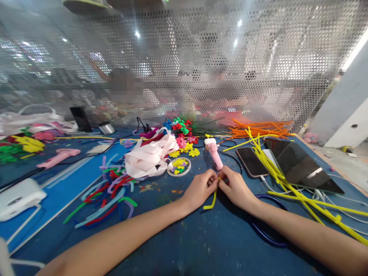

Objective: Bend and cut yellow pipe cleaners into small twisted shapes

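Note:
Both my hands meet near the middle of the blue table [184, 241], fingers pinched on one yellow fuzzy stem [214, 200]. My left hand [201, 187] grips it from the left, and my right hand [234, 188] touches it at its upper end. The stem's loose end hangs down below the fingertips and bends left; its upper part is mostly hidden by fingers. Just beyond the hands lies a pink glue gun [214, 155]. A round ring-shaped container [178, 167] with small yellow and purple pieces sits to the left of it.
Pale pink ribbon [149, 155] and mixed coloured stems [112, 195] lie at left. On the right are a phone [252, 162], a tablet [304, 165], yellow stems [270, 170] and a dark blue ring [267, 239]. Orange stems [258, 129] lie by the perforated metal screen [184, 69].

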